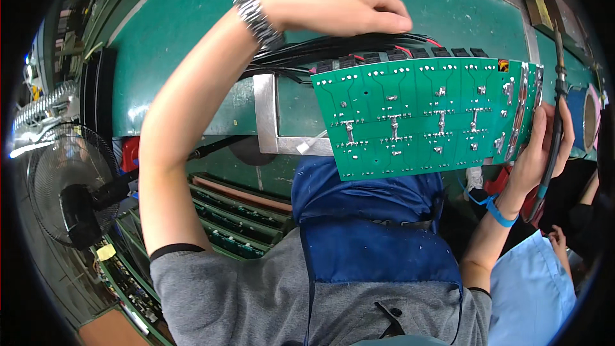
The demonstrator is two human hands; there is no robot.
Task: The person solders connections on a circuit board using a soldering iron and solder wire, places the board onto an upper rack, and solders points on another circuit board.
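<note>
Head view, the only one. Green circuit board [419, 125] sits centre-right, in front of the person, soldered face toward the camera, near edge overlapping the apron [378, 250]. Board is tilted, probably so the joints face the eyes. Right hand [529, 165] is closed on the board's right end, fingers at the edge beside the silvery strips; an edge hold like this likely leaves most of the soldered face uncovered. A black rod-like tool [559, 70] crosses that same hand; whether the fingers also pinch it, can't tell. Blue wristband [501, 214] on the right wrist.

Left hand [349, 9] reaches over the table beyond the board, above the black cables [339, 45], fingers bent, slightly blurred. Nothing seen in it; fingertips' underside hidden, so grip and contact can't be told. Watch [256, 16] on that wrist. Cables run leftward behind the board's far edge, next to black blocks [442, 52], probably laid there to stay off the soldered face; red wire ends [435, 42] show at their right.

Around: green table [160, 64], metal frame [266, 112], fan [70, 179] at left, blue roll [580, 118] right of the right hand.
</note>
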